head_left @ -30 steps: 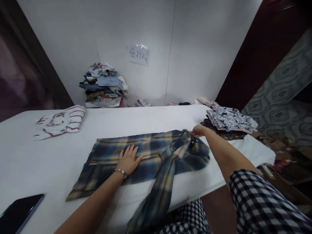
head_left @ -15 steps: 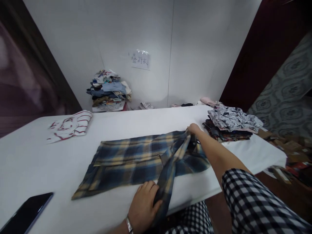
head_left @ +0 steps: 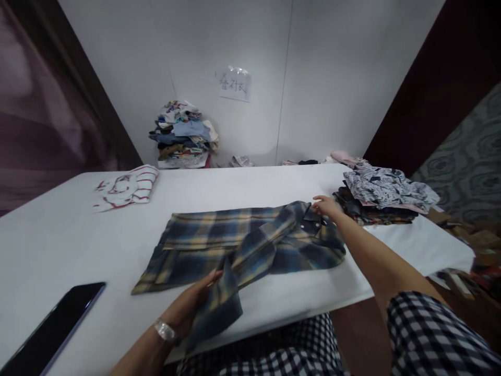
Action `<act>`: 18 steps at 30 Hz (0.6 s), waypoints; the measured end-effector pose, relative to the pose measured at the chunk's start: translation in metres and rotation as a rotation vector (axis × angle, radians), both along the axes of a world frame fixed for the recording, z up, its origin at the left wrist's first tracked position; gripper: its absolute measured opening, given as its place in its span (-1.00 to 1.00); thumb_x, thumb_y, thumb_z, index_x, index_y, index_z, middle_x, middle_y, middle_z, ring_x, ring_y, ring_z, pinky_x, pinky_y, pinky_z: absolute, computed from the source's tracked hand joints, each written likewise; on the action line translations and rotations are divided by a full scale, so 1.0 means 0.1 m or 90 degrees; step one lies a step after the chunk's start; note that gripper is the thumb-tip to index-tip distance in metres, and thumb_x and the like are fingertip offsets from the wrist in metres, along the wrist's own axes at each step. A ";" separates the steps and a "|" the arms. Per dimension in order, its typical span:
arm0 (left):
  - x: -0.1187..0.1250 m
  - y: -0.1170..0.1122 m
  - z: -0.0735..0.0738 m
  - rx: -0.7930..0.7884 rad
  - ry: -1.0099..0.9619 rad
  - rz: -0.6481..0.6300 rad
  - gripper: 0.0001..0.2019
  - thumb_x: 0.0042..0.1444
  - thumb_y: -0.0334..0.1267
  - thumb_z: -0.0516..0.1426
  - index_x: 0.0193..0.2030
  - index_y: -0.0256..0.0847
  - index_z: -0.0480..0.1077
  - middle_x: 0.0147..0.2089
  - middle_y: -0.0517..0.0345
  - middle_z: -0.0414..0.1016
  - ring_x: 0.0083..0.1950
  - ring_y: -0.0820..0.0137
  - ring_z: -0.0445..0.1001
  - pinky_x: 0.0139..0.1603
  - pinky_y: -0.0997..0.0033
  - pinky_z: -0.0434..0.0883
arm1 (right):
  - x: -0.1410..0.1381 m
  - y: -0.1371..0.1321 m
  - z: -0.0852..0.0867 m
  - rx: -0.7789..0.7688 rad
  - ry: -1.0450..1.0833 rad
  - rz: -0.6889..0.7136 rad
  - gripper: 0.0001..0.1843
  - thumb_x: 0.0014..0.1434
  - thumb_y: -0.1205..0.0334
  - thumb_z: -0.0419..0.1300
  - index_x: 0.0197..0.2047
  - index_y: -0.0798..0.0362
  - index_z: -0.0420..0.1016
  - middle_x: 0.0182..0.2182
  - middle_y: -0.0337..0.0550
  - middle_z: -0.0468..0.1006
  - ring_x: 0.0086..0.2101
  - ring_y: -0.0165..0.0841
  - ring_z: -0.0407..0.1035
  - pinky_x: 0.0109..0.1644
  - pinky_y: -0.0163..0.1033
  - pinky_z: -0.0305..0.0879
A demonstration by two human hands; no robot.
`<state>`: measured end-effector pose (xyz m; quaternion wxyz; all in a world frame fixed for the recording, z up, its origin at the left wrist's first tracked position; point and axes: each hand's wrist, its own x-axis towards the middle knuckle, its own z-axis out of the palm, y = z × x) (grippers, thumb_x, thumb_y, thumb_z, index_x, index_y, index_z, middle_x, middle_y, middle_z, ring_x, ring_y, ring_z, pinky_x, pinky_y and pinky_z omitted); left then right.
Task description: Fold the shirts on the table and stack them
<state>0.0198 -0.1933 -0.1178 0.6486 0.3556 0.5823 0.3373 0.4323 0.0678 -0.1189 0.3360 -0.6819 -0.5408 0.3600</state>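
A blue, yellow and navy plaid shirt (head_left: 235, 245) lies face down on the white table, with its collar (head_left: 313, 222) toward the right. My left hand (head_left: 188, 303), wearing a silver bracelet, is near the table's front edge and holds the end of a sleeve (head_left: 219, 308). That sleeve runs diagonally across the shirt's body. My right hand (head_left: 326, 207) rests with spread fingers by the collar, touching the shirt.
A white table (head_left: 78, 250) holds a dark phone (head_left: 55, 329) at front left, a folded red-striped white shirt (head_left: 127, 188), and a clothes stack (head_left: 385, 193) at right. Another clothes pile (head_left: 183, 138) stands by the wall beyond the table.
My left hand has moved from the shirt's body to the near sleeve and lifted it toward the shirt. My right hand has opened beside the collar. The view has shifted slightly.
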 end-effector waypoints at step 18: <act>0.26 -0.30 -0.20 0.359 0.804 -0.035 -0.80 0.07 -0.23 0.06 -0.20 -0.22 0.41 -0.19 -0.02 0.49 -0.08 0.19 0.43 -0.06 0.16 0.33 | -0.67 0.11 -0.08 0.155 -0.538 0.352 -0.61 0.02 0.28 0.13 -0.06 0.15 0.53 -0.08 0.13 0.53 -0.06 -0.04 0.38 0.02 0.00 0.27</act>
